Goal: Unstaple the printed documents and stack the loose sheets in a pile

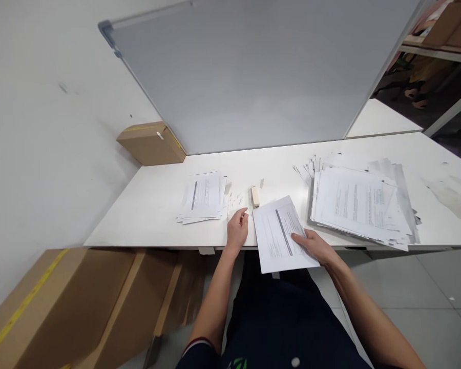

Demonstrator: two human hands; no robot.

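Printed papers [271, 243] are low in the middle of the frame, partly over the front edge of the white worktop [146, 220]. The right hand [315, 246] grips them, thumb on top. The left hand [237, 230] is beside them, fingers loosely curled. A small cream stapler [255, 197] sits just above. A small paper pile [205, 197] lies left of the middle; a big messy pile [359, 202] lies on the right.

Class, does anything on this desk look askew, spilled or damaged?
Yes: the large paper stack on the right is askew, its sheets jutting out unevenly. Small dark flecks also mar the white tabletop between the smaller paper pile and the cream-coloured object; whether scraps or stains is unclear.
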